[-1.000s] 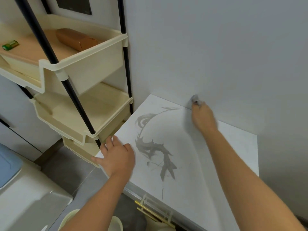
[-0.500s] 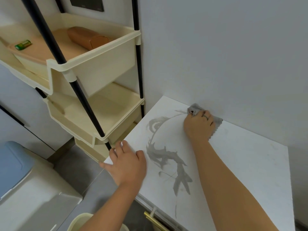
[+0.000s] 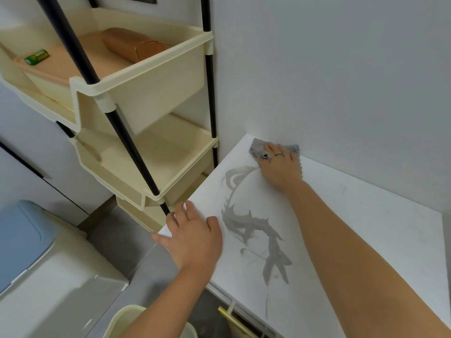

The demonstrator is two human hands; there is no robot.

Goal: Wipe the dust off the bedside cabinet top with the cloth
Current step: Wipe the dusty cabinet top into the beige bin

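Observation:
The white bedside cabinet top (image 3: 366,240) carries a grey ink-like pattern (image 3: 253,230) across its left half. A grey cloth (image 3: 257,145) lies flat in the far left corner against the wall. My right hand (image 3: 280,167), with a ring on one finger, presses down on the cloth and covers most of it. My left hand (image 3: 192,237) rests flat on the cabinet's near left edge, fingers spread, holding nothing.
A cream tiered rack (image 3: 146,93) with black poles stands close to the cabinet's left side, holding a brown case (image 3: 131,45) and a green battery (image 3: 36,57). A gold drawer handle (image 3: 234,318) shows below the front edge. A blue-lidded bin (image 3: 22,237) stands at the left.
My right hand has slid the cloth left along the wall into the far left corner. The left hand stays on the cabinet edge. The view has shifted slightly.

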